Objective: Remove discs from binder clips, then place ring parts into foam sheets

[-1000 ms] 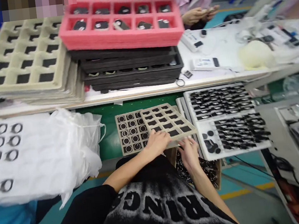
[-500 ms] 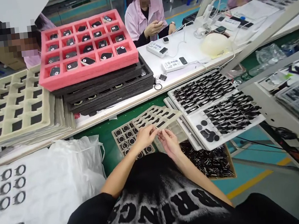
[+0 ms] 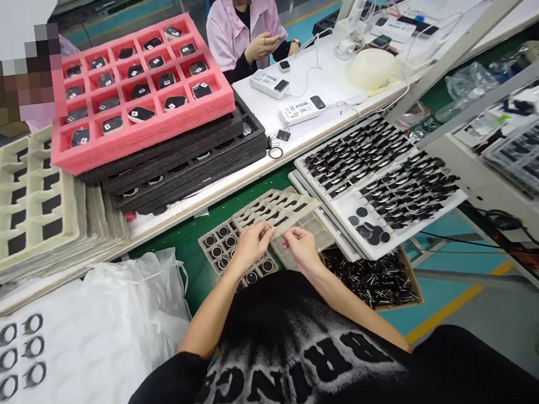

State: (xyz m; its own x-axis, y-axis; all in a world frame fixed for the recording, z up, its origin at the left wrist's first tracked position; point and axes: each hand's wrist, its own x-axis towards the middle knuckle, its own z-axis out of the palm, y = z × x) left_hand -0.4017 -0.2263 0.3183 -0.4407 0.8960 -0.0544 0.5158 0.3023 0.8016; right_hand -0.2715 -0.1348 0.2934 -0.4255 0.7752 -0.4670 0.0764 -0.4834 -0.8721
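Note:
My left hand point(image 3: 253, 243) is closed in a pinch over the front of a beige compartment tray point(image 3: 309, 209) that carries small black pieces. Opposite it, my right hand point(image 3: 301, 247) has its thumb and fingers pressed together. Whatever sits between the fingertips of either hand is too small to name. Under my left wrist lies another beige tray of dark rings point(image 3: 216, 251). A shallow beige tray point(image 3: 320, 230) shows just behind my right hand.
White trays of black strips point(image 3: 366, 158) stand at the right, above a carton of small dark parts point(image 3: 371, 281). At the left are a pink foam tray point(image 3: 144, 128), stacked beige trays point(image 3: 27, 252) and a white sheet with rings point(image 3: 95, 338). A co-worker point(image 3: 250, 29) sits across the bench.
My hands have drawn slightly apart, the right fingers curling more. The view has shifted a little, so the bench things appear further left.

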